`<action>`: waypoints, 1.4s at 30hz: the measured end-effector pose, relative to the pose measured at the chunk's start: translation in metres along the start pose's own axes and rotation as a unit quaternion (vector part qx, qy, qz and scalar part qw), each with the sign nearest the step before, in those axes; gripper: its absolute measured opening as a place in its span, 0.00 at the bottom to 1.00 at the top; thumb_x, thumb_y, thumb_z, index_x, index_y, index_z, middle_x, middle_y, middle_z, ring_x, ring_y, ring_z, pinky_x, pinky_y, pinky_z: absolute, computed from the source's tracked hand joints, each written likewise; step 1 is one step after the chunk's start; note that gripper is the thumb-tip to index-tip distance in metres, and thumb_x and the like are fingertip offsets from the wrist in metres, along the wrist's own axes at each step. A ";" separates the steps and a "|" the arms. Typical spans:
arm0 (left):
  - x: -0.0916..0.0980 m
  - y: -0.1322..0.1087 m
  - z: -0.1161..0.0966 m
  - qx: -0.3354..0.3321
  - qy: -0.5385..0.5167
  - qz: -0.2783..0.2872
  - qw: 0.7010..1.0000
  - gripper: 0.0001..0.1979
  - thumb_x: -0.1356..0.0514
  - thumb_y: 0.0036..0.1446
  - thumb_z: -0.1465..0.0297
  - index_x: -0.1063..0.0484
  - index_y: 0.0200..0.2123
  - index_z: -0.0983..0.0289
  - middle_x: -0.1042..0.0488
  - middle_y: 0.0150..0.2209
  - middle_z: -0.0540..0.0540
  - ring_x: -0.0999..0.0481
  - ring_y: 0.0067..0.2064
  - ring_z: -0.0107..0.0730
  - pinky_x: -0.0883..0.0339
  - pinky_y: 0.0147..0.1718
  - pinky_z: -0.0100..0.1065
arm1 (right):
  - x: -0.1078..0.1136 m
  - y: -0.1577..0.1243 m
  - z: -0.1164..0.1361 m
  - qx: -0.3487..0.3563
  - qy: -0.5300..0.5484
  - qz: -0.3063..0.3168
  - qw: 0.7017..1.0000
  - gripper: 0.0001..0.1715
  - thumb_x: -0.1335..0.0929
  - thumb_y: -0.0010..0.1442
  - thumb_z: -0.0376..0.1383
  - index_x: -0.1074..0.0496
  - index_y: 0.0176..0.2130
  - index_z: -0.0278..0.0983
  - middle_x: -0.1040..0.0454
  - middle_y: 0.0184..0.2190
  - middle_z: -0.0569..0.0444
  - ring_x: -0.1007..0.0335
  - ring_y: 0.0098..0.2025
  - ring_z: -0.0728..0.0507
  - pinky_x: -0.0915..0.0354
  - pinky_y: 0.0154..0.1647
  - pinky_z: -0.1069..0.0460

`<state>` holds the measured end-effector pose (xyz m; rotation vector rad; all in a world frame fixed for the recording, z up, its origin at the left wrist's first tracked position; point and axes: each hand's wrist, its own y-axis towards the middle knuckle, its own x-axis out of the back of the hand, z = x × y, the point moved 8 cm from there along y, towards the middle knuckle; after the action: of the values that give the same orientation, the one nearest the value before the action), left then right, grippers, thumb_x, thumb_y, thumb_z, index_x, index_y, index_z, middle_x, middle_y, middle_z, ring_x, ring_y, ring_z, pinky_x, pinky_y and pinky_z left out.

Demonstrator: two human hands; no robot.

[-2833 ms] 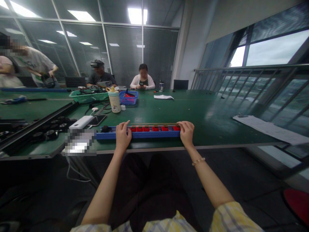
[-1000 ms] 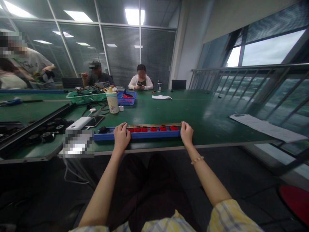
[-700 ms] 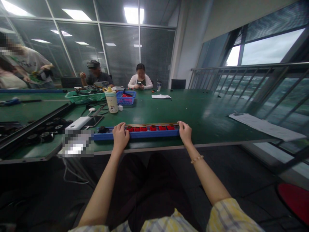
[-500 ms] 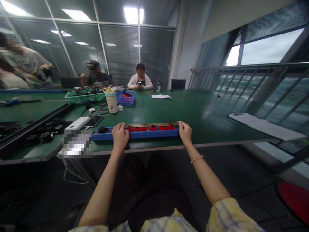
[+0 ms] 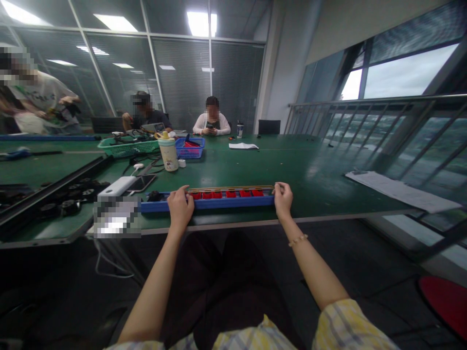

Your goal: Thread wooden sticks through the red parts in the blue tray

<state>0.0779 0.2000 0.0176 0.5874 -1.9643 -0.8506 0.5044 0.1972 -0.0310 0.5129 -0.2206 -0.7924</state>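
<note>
A long blue tray (image 5: 233,202) lies near the table's front edge, with several red pieces (image 5: 230,194) in a row inside it. Thin yellow strands (image 5: 226,188), like a stretched band, run along its far side between my two hands. My left hand (image 5: 180,206) is closed at the strands' left end and rests over the tray. At their right end, the fingers of my right hand (image 5: 283,200) are pinched together beside the tray's right tip. What the fingertips grip is partly hidden. A small dark part (image 5: 155,195) sits in the tray's left end.
To the left are a white power bank (image 5: 117,186), a phone (image 5: 143,183) and black round parts (image 5: 71,207). A cup (image 5: 168,154) stands near a green basket (image 5: 126,147) and a blue basket (image 5: 189,148). Papers (image 5: 399,189) lie right. Several people are across the table.
My right hand has shifted a little to the right, and my left hand slightly to the left. The yellow strands now span a wider gap. The tray appears to stay in place.
</note>
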 end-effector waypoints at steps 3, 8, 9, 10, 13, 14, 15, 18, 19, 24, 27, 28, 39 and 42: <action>0.000 0.000 0.000 0.001 -0.006 0.000 1.000 0.18 0.50 0.59 0.71 0.30 0.51 0.65 0.23 0.38 0.59 0.28 0.45 0.47 0.39 0.47 0.45 | -0.003 -0.003 0.008 0.017 -0.038 0.016 0.999 0.26 0.39 0.62 0.55 0.30 0.43 0.36 0.26 0.22 0.55 0.26 0.27 0.42 0.34 0.37 0.49; 0.002 0.000 0.000 0.006 -0.006 -0.005 1.000 0.18 0.49 0.59 0.71 0.31 0.51 0.65 0.23 0.39 0.59 0.28 0.45 0.47 0.39 0.47 0.45 | -0.015 -0.008 0.017 0.047 -0.063 0.088 0.993 0.29 0.39 0.62 0.56 0.30 0.48 0.36 0.22 0.24 0.52 0.22 0.31 0.39 0.34 0.40 0.47; 0.002 -0.001 0.000 0.006 -0.006 -0.005 1.000 0.18 0.49 0.59 0.71 0.31 0.51 0.65 0.23 0.40 0.59 0.28 0.46 0.47 0.39 0.47 0.45 | -0.016 -0.008 0.017 0.048 -0.062 0.096 0.992 0.29 0.39 0.62 0.56 0.30 0.48 0.36 0.22 0.24 0.51 0.22 0.32 0.39 0.33 0.40 0.47; 0.002 -0.001 0.000 0.006 -0.006 -0.006 1.000 0.18 0.49 0.59 0.71 0.31 0.51 0.65 0.23 0.40 0.59 0.28 0.46 0.47 0.39 0.47 0.45 | -0.017 -0.008 0.016 0.047 -0.059 0.103 0.992 0.30 0.38 0.62 0.56 0.30 0.48 0.36 0.21 0.25 0.51 0.22 0.33 0.39 0.33 0.41 0.47; 0.002 -0.001 0.000 0.004 -0.003 -0.006 1.000 0.18 0.49 0.59 0.71 0.31 0.51 0.65 0.23 0.40 0.59 0.28 0.46 0.47 0.39 0.47 0.44 | -0.018 -0.006 0.012 0.041 -0.040 0.111 0.992 0.29 0.38 0.62 0.56 0.30 0.48 0.36 0.21 0.26 0.50 0.21 0.35 0.38 0.33 0.44 0.46; 0.002 -0.001 0.000 0.004 -0.001 -0.006 1.000 0.18 0.49 0.59 0.70 0.31 0.51 0.65 0.23 0.40 0.59 0.28 0.46 0.47 0.39 0.47 0.45 | -0.019 -0.006 0.011 0.040 -0.033 0.115 0.992 0.29 0.37 0.61 0.56 0.30 0.49 0.36 0.21 0.27 0.50 0.21 0.36 0.38 0.33 0.45 0.45; 0.002 -0.001 0.000 0.005 0.001 -0.007 1.000 0.18 0.49 0.59 0.70 0.31 0.51 0.65 0.23 0.39 0.59 0.28 0.45 0.47 0.39 0.47 0.45 | -0.020 -0.006 0.011 0.040 -0.026 0.122 0.991 0.30 0.37 0.61 0.55 0.30 0.50 0.36 0.20 0.27 0.50 0.21 0.36 0.38 0.33 0.45 0.44; 0.005 -0.001 0.000 0.017 0.006 -0.016 1.000 0.18 0.49 0.59 0.70 0.31 0.51 0.65 0.23 0.39 0.59 0.27 0.45 0.48 0.39 0.46 0.45 | -0.024 -0.008 0.014 0.049 -0.017 0.154 0.987 0.30 0.37 0.62 0.55 0.32 0.52 0.37 0.20 0.28 0.50 0.20 0.38 0.37 0.33 0.48 0.42; 0.006 -0.001 0.000 0.023 0.009 -0.019 1.000 0.18 0.49 0.59 0.70 0.31 0.51 0.65 0.23 0.39 0.60 0.27 0.45 0.48 0.39 0.46 0.45 | -0.026 -0.009 0.016 0.055 -0.017 0.165 0.985 0.30 0.37 0.62 0.54 0.33 0.53 0.37 0.20 0.28 0.49 0.20 0.40 0.37 0.33 0.49 0.42; 0.009 -0.002 0.003 0.051 0.032 -0.033 0.998 0.17 0.49 0.59 0.69 0.31 0.50 0.64 0.23 0.39 0.60 0.27 0.45 0.47 0.39 0.46 0.45 | -0.030 -0.013 0.028 0.086 -0.026 0.203 0.975 0.27 0.36 0.63 0.52 0.34 0.54 0.38 0.19 0.30 0.48 0.22 0.45 0.36 0.35 0.52 0.41; 0.010 -0.003 0.004 0.060 0.039 -0.041 0.997 0.17 0.49 0.59 0.69 0.31 0.50 0.64 0.24 0.41 0.61 0.28 0.45 0.48 0.39 0.47 0.46 | -0.033 -0.016 0.031 0.096 -0.030 0.228 0.968 0.26 0.37 0.63 0.52 0.33 0.53 0.39 0.19 0.31 0.49 0.22 0.46 0.36 0.35 0.52 0.41; 0.011 -0.003 0.004 0.062 0.039 -0.044 0.996 0.17 0.49 0.59 0.70 0.31 0.50 0.64 0.24 0.42 0.61 0.28 0.46 0.49 0.39 0.47 0.46 | -0.033 -0.016 0.032 0.099 -0.031 0.237 0.966 0.25 0.37 0.63 0.51 0.33 0.52 0.39 0.19 0.31 0.49 0.22 0.46 0.37 0.35 0.52 0.41; 0.015 -0.003 0.007 0.077 0.044 -0.058 0.994 0.16 0.50 0.59 0.71 0.30 0.48 0.65 0.29 0.44 0.64 0.32 0.48 0.51 0.38 0.48 0.48 | -0.031 -0.013 0.022 0.084 -0.018 0.193 0.977 0.24 0.37 0.63 0.52 0.32 0.50 0.39 0.21 0.26 0.53 0.21 0.37 0.38 0.34 0.50 0.42; 0.018 -0.003 0.003 0.051 0.040 -0.073 0.995 0.15 0.49 0.59 0.70 0.28 0.47 0.64 0.32 0.44 0.64 0.33 0.48 0.51 0.38 0.49 0.49 | -0.029 -0.012 0.019 0.070 -0.012 0.175 0.982 0.23 0.36 0.62 0.53 0.32 0.46 0.39 0.22 0.25 0.54 0.21 0.33 0.40 0.32 0.45 0.45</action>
<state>0.0667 0.1865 0.0239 0.8216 -1.9170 -0.8070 0.4700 0.2041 -0.0206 0.5777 -0.3793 -0.4413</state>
